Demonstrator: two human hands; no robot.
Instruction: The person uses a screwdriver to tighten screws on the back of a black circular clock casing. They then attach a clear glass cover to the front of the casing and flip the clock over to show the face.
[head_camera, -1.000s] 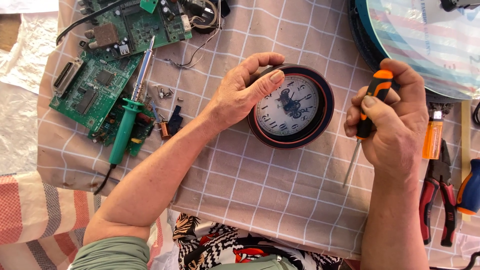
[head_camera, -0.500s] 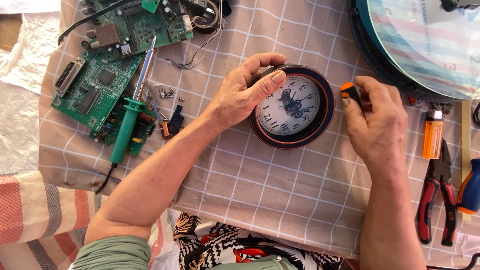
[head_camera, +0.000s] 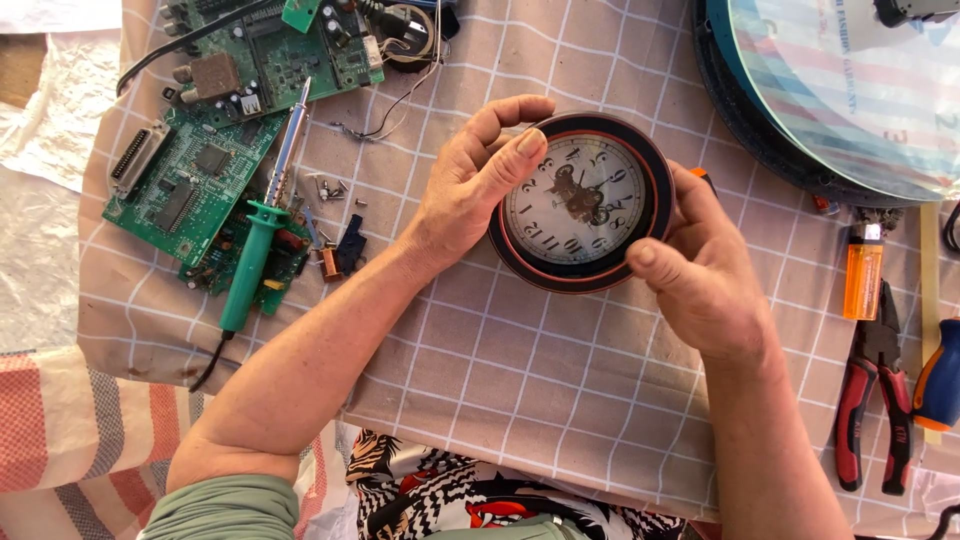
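Observation:
A small round clock (head_camera: 585, 200) with a dark rim, a red inner ring and a white dial lies on the checked cloth (head_camera: 520, 390). My left hand (head_camera: 470, 185) grips its left edge, with the thumb on the glass and the fingers curled over the top rim. My right hand (head_camera: 705, 285) holds its right edge, thumb at the lower right of the rim. An orange screwdriver handle tip (head_camera: 703, 177) peeks out behind the right fingers; the rest of the tool is hidden.
Green circuit boards (head_camera: 190, 180) and a green-handled soldering iron (head_camera: 255, 250) lie at left, with small loose screws (head_camera: 330, 187) beside them. A large round glass-fronted dial (head_camera: 830, 90) fills the top right. An orange lighter (head_camera: 862, 280) and red-handled pliers (head_camera: 870, 400) lie at right.
My right hand, which held the orange screwdriver upright away from the clock, has swung in and now clasps the clock's right edge. The left hand stayed on the clock.

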